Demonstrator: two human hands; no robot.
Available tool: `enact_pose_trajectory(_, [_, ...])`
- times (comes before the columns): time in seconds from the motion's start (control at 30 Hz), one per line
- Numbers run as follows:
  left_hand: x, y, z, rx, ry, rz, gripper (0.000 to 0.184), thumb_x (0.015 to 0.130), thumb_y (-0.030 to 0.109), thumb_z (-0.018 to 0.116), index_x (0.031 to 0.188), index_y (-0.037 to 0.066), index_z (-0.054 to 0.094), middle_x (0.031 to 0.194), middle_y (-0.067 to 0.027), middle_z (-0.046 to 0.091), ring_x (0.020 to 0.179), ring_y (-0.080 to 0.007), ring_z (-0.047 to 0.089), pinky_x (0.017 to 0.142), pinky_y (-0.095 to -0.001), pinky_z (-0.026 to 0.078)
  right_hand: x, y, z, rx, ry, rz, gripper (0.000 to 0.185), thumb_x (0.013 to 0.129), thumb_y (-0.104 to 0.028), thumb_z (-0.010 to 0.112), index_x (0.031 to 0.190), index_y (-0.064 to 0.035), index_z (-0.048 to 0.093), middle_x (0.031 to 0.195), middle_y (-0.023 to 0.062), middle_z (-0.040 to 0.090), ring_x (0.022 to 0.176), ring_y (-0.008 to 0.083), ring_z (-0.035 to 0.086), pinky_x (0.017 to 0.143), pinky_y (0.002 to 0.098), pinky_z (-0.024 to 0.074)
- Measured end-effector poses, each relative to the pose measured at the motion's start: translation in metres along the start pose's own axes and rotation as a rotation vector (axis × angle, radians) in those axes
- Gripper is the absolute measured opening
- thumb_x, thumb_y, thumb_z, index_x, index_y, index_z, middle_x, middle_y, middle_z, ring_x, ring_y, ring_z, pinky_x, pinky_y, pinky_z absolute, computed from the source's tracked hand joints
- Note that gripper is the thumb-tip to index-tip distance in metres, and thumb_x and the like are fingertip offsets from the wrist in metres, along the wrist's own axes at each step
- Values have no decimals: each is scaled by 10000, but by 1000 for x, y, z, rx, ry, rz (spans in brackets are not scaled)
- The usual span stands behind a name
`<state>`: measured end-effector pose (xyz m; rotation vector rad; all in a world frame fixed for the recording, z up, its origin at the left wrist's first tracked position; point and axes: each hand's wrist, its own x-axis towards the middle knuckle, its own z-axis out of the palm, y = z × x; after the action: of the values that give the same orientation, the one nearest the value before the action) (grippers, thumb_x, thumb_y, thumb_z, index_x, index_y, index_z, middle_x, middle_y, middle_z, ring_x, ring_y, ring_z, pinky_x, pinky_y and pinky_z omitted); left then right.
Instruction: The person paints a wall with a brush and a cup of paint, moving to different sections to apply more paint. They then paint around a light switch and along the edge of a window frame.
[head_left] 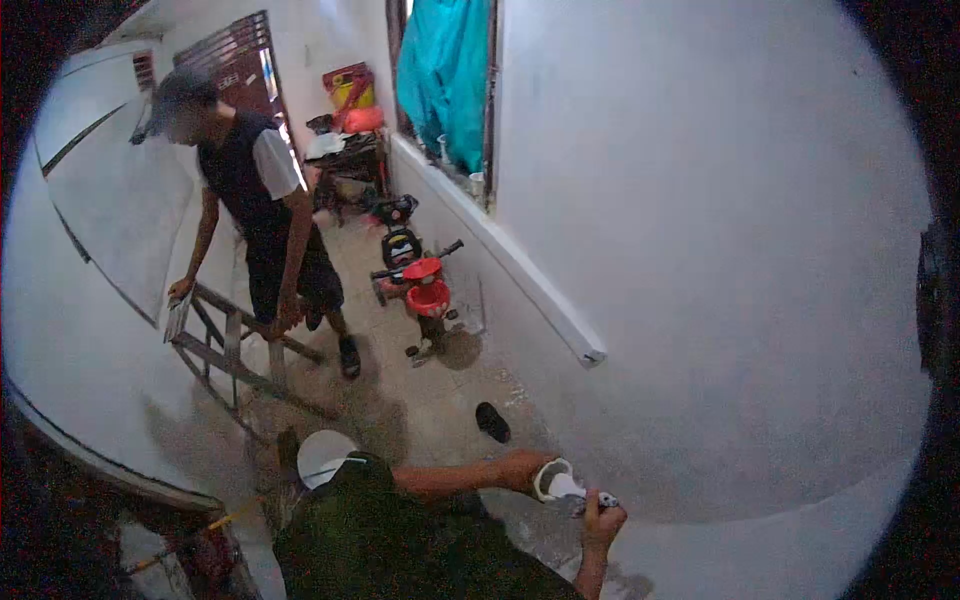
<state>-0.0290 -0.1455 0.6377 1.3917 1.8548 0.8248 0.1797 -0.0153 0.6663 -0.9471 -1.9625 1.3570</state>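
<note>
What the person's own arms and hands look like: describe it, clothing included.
The left hand and right hand are bare, with no gloves visible. A dark, greenish top covers the body; its short sleeve leaves the left forearm uncovered. The right sleeve is hard to make out. No markings or cables can be seen.

Cup [541,487]: clock centre; brush [598,498] at 4 o'clock
Slipper [492,422]: between 10 and 11, on floor [400,395]
Tricycle [428,294]: 11, beyond slipper
Trestle [232,345]: 10
Curtain [443,75]: near 12
</note>
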Motion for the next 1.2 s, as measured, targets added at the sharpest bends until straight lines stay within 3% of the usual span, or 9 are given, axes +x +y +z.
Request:
enact_pose_trajectory(0.07, [-5, -5, 4, 37, 30, 108, 801, 704, 370, 930, 1379, 145, 561, 1253, -123, 692, 1181, -345, 664, 983, -481, 529, -4, -8, 10, 43, -20, 108, 303, 969, -202, 717, 795, 36, 650, 631, 28, 609, 567, 109, 549, 537, 335, 451])
enact_pose_trajectory(0.13, [-6, -17, 10, 2, 56, 100, 812, 701, 381, 930, 1385, 146, 562, 1259, -121, 692, 1179, -344, 665, 983, -481, 529, -1, 15, 19, -269, -20, -59, 292, 965, -211, 715, 827, 44, 683, 631, 45, 623, 578, 133, 574, 562, 365, 469])
enact_pose_trajectory(0.23, [-18, -19, 5, -11, 76, 86, 860, 698, 404, 928, 1422, 147, 542, 1303, -129, 681, 1199, -350, 656, 993, -476, 524, 1, -58, 27, -188, -253, -29, 270, 953, -221, 723, 919, 47, 731, 657, 88, 673, 595, 180, 632, 608, 383, 508])
enact_pose_trajectory(0.33, [-28, -21, -6, 28, 80, 17, 793, 745, 403, 901, 1406, 135, 554, 1308, -145, 675, 1190, -368, 663, 992, -473, 542, 5, -61, 45, -188, -275, -191, 268, 944, -226, 735, 997, 36, 755, 676, 130, 695, 610, 193, 662, 638, 373, 527])
enact_pose_trajectory(0.57, [-54, -36, -34, -54, 219, 68, 841, 742, 409, 902, 1439, 125, 527, 1312, -147, 677, 1157, -370, 679, 954, -478, 557, 23, -64, 86, -226, -379, -248, 300, 930, -252, 764, 991, 41, 754, 736, 166, 716, 656, 187, 683, 650, 366, 535])
enact_pose_trajectory(0.67, [-52, -66, -34, -31, 268, 32, 820, 738, 391, 909, 1414, 104, 543, 1281, -150, 685, 1147, -370, 678, 945, -483, 551, 39, -48, 113, -417, -493, -138, 304, 924, -263, 772, 995, 31, 758, 759, 169, 724, 670, 186, 687, 657, 361, 540])
enact_pose_trajectory(0.73, [-52, -82, -41, -1, 298, 28, 787, 748, 381, 905, 1398, 101, 561, 1273, -146, 686, 1139, -367, 680, 943, -479, 554, 45, -52, 133, -236, -485, -267, 298, 921, -259, 772, 997, 29, 760, 746, 156, 718, 653, 178, 670, 652, 358, 537])
enact_pose_trajectory(0.93, [-62, -128, -92, -146, 379, 54, 752, 754, 378, 905, 1377, 112, 578, 1226, -145, 699, 1116, -369, 685, 940, -483, 556, 85, -66, 193, -250, -555, -219, 265, 913, -226, 759, 1000, 24, 765, 814, 184, 753, 713, 222, 722, 674, 376, 556])
enact_pose_trajectory(1.2, [-106, -216, -166, -140, 588, -93, 777, 750, 382, 905, 1394, 103, 570, 1319, -162, 662, 1206, -371, 642, 992, -473, 532, 114, -149, 319, -322, -747, -357, 326, 929, -269, 758, 1040, 38, 764, 857, 205, 762, 740, 244, 737, 687, 385, 565])
